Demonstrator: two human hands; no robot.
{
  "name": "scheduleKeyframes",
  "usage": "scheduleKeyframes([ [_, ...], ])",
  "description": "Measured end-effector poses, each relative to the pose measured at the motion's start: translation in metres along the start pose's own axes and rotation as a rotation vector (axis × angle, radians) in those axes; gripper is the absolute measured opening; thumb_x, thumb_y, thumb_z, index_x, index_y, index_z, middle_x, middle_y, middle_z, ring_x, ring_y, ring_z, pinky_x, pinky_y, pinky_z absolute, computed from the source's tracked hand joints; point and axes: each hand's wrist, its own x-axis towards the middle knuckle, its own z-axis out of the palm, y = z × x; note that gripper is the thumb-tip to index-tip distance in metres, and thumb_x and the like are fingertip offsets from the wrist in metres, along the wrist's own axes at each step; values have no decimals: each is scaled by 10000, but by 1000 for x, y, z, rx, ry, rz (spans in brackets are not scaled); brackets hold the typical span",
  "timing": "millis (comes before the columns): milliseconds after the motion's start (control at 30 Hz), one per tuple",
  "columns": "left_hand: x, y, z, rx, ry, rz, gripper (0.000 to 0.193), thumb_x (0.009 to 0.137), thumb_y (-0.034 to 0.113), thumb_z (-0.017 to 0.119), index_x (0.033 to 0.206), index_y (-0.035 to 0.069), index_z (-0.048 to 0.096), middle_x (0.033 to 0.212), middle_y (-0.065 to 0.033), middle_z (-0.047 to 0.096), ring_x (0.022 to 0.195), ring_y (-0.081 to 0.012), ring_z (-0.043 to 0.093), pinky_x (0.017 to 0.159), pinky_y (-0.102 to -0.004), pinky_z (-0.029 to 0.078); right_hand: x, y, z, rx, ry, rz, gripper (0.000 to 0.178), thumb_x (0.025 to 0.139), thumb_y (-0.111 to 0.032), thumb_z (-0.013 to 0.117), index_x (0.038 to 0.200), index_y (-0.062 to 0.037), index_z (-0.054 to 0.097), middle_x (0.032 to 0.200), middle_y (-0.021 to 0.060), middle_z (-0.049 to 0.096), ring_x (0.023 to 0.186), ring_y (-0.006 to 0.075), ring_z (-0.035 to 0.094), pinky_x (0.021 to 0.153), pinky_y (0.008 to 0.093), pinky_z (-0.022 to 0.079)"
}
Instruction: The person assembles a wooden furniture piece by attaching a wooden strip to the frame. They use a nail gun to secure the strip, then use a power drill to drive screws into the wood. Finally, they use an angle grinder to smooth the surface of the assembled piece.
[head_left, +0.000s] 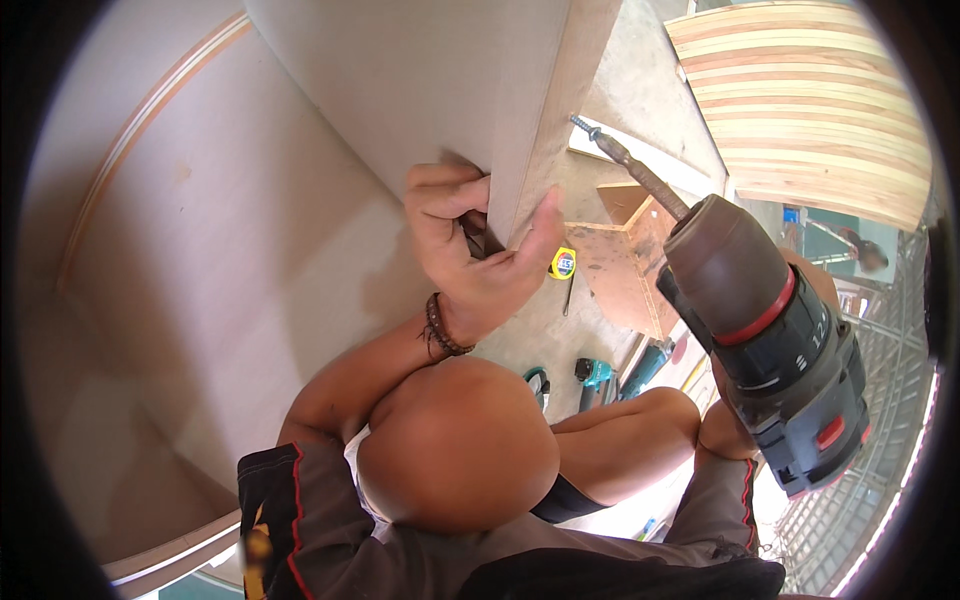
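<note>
My left hand [465, 270] pinches the lower corner of a pale wooden panel [525, 130], fingers on one side and thumb on its edge. A dark braided bracelet circles that wrist. On the right, close to the camera, a black cordless drill [765, 300] with red accents points up and left. A screw [583, 125] sits at the tip of its long bit [650, 178], apart from the panel edge. My right hand [815, 280] holds the drill; most of it is hidden behind the tool.
Large pale boards [200, 190] stand at the left. On the floor are a yellow tape measure [563, 263], a wooden box frame [620, 270] and teal power tools [595, 375]. A striped wooden panel [800, 105] is at upper right, above a metal mesh [890, 400].
</note>
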Motion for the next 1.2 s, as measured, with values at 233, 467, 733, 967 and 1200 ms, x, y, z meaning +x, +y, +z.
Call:
scheduleKeyframes([
  [233,1,3,11,-38,-19,5,530,744,-83,830,1109,39,466,1051,-97,464,812,-118,503,661,-229,427,3,-6,-11,20,-15,37,296,801,-19,682,1094,-36,644,865,56,662,784,151,647,712,279,502],
  [467,-1,3,13,-11,-40,18,517,757,-65,834,1117,41,478,1050,-94,464,794,-116,502,629,-239,414,8,-3,-9,81,-38,40,288,807,-40,690,1092,-29,649,876,62,666,794,159,646,721,283,500],
  [733,-6,-1,11,5,-31,0,508,758,-55,840,1105,40,481,1051,-95,472,781,-104,499,606,-227,403,8,0,-6,132,-39,17,283,813,-63,699,1089,-20,653,890,70,671,806,167,646,732,288,499],
  [967,-3,-4,13,-92,-5,7,481,774,-76,824,1099,27,484,1066,-96,467,778,-108,507,613,-231,413,24,2,-8,196,-42,7,281,819,-84,707,1086,-13,657,901,77,676,816,175,646,742,291,498],
  [1200,8,-8,13,-51,-57,-72,426,775,-94,823,1077,-5,535,1058,-109,463,811,-120,499,648,-238,450,31,-1,-3,265,-26,1,282,825,-105,715,1084,-6,662,913,84,681,827,182,646,751,295,496],
])
